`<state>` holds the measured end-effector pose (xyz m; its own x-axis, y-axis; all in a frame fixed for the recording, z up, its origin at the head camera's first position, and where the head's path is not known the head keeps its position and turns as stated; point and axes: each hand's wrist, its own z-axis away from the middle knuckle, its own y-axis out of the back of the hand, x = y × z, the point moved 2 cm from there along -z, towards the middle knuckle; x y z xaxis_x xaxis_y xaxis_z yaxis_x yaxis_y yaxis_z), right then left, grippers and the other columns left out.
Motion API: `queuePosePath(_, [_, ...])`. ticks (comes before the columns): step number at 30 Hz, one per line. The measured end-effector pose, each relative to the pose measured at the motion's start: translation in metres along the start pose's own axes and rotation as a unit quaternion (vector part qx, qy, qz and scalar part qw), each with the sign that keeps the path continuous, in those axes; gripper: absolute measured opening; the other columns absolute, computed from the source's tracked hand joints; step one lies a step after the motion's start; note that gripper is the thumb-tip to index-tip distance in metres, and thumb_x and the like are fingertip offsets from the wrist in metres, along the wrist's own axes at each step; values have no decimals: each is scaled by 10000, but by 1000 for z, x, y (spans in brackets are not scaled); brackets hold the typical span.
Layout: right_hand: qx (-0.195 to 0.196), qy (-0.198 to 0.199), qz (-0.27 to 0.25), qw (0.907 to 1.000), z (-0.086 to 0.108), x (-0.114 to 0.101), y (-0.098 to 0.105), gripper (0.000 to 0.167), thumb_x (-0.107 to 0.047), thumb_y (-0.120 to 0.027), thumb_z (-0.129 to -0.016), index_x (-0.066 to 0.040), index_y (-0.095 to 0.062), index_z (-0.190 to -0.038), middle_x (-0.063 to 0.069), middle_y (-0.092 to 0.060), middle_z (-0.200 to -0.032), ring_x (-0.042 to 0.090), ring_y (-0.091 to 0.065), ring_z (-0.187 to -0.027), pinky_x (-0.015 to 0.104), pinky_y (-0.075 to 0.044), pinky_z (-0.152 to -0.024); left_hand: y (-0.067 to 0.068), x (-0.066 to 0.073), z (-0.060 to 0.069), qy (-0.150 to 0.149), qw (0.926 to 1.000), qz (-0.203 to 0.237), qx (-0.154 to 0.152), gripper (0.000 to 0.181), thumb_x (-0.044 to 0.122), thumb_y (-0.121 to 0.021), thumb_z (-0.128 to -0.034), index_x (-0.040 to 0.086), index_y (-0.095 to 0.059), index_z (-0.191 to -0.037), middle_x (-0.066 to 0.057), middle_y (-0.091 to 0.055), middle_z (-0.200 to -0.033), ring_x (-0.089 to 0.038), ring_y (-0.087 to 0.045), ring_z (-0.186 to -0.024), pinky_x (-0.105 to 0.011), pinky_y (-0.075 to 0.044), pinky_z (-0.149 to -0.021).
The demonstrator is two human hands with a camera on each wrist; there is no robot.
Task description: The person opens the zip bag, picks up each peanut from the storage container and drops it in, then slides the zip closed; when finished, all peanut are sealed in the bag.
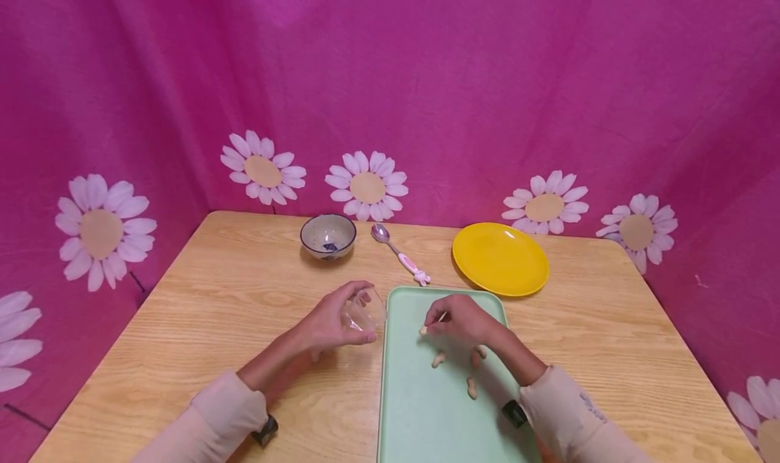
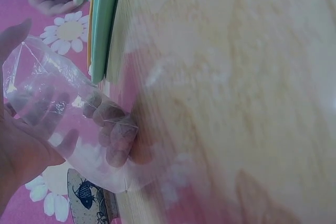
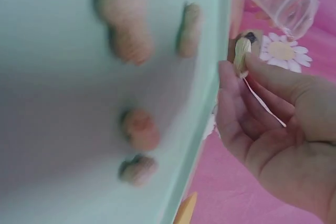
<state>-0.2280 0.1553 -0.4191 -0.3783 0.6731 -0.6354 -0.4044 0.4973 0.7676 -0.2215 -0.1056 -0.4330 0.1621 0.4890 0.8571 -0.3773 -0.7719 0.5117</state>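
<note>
My left hand [image 1: 332, 319] holds a clear plastic bag [image 1: 364, 311] just left of the green tray [image 1: 408, 409]; several peanuts [image 2: 118, 129] show at the bag's bottom in the left wrist view. Above the tray, my right hand [image 1: 462, 319] pinches one peanut [image 3: 242, 56] between thumb and fingertips. A thin pale strand [image 3: 265, 106] trails from that peanut across the palm. Several loose peanuts [image 1: 472, 388] lie on the tray below my right hand, spread apart in the right wrist view.
At the back of the wooden table [image 1: 292, 287] stands a bowl [image 1: 328, 238] with a dark rim. A spoon [image 1: 402, 256] with a pink and white handle lies to its right. The yellow plate [image 1: 501, 260] is behind the tray's right corner. A pink flowered cloth [image 1: 439, 97] surrounds the table.
</note>
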Motion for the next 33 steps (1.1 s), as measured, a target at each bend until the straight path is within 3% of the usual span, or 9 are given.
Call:
queuePosePath(10, [1001,-493,-732,9911,-8,-28,6,152,-101,-713,-830,-130,-728,-978,19,-719,-922,123,-639,-790,264,-565,-753,0,2,-2,110,9998,-137,-108,811,309,-836,-705,308,-396,-1386,48,-533,-1281,-215,-471,-1234,-539,-403,-1028])
queuePosePath(13, [1155,-402,-966,9878,-13,-37,8,163,-90,-707,-832,-104,-721,-994,45,-720,-925,136,-654,-795,283,-568,-768,0,1,-1,131,9998,-105,-69,802,304,-837,-704,320,-402,-1377,50,-535,-1275,-210,-470,-1230,-536,-397,-1031])
queuePosePath(18, [1165,-207,-1228,9854,-18,-49,5,151,-87,-708,-832,-82,-720,-982,67,-716,-912,141,-657,-786,274,-567,-757,0,0,0,54,10000,18,-56,828,288,-839,-703,252,-396,-1401,39,-539,-1268,-212,-470,-1221,-536,-387,-1033])
queuePosePath(23, [1050,-173,-1047,9888,-26,-58,-4,140,-105,-717,-830,-116,-728,-969,32,-710,-897,126,-621,-758,239,-554,-712,0,1,1,-12,10000,-17,-60,837,292,-840,-701,241,-389,-1405,36,-538,-1266,-213,-474,-1215,-542,-387,-1033])
queuePosePath(27, [1065,166,-904,9901,-33,-64,-14,135,-96,-730,-816,-99,-726,-951,37,-711,-882,117,-608,-741,199,-538,-680,1,3,1,29,9999,-108,-87,840,299,-839,-702,253,-382,-1406,26,-530,-1276,-219,-475,-1217,-545,-386,-1040])
queuePosePath(33, [1017,283,-1006,9893,-34,-69,-17,162,-86,-724,-819,-62,-719,-980,59,-719,-916,136,-655,-798,210,-552,-720,1,3,1,0,9997,-207,-123,838,295,-834,-710,243,-379,-1411,23,-521,-1286,-221,-472,-1224,-544,-382,-1046])
